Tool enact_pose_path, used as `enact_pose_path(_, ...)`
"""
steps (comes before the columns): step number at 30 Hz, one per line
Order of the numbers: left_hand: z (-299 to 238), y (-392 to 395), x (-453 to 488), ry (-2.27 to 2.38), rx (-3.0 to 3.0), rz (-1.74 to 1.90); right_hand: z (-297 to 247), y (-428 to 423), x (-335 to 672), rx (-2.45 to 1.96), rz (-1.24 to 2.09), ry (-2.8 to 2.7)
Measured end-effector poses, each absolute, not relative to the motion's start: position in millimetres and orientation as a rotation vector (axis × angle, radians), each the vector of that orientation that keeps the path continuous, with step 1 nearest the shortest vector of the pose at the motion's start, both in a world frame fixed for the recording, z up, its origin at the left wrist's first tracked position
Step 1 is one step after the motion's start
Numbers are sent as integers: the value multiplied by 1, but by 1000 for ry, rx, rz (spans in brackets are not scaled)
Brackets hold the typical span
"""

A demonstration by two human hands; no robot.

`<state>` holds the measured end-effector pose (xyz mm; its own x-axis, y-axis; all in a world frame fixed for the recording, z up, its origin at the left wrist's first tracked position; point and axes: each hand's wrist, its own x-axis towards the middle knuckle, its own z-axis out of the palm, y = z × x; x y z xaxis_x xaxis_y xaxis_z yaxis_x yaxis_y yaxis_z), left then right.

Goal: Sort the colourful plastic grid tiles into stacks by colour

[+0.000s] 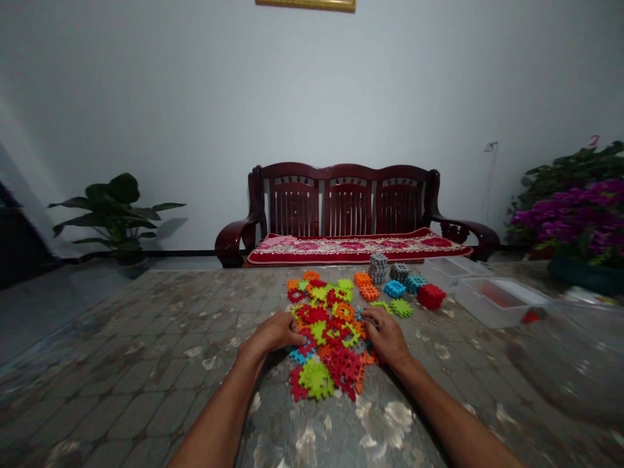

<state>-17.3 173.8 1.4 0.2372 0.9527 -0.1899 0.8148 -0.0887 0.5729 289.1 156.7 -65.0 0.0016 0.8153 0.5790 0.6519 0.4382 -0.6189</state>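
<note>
A loose heap of gear-edged interlocking plastic tiles (318, 331) in red, lime green, orange and blue lies on the table between my hands. My left hand (279, 330) rests against the heap's left side, thumb and fingers apart, near a blue tile (303, 351). On the opposite side my right hand (387, 335) has its fingers bent in at the heap's edge, close to a small blue piece (359, 314). What those right fingertips hold, if anything, is hidden.
Beyond the heap stand sorted stacks: grey tiles (377, 268), orange tiles (366, 286), blue tiles (394, 288) and red tiles (431, 296). A lime green tile (401, 307) lies nearer. Clear plastic boxes (480, 312) and a large transparent container (575, 364) occupy the right.
</note>
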Motion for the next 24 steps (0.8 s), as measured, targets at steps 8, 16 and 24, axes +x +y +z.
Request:
enact_pose_path(8, 5, 158, -25, 1614, 2264, 158, -62, 155, 288, -1309, 279, -1632)
enact_pose_path(16, -1, 153, -16, 1763, 2246, 181, -63, 157, 287, -1363, 341, -1541)
enact_pose_path(24, -10, 124, -2, 1848, 2363, 688, -67, 157, 277, -1323, 333, -1477)
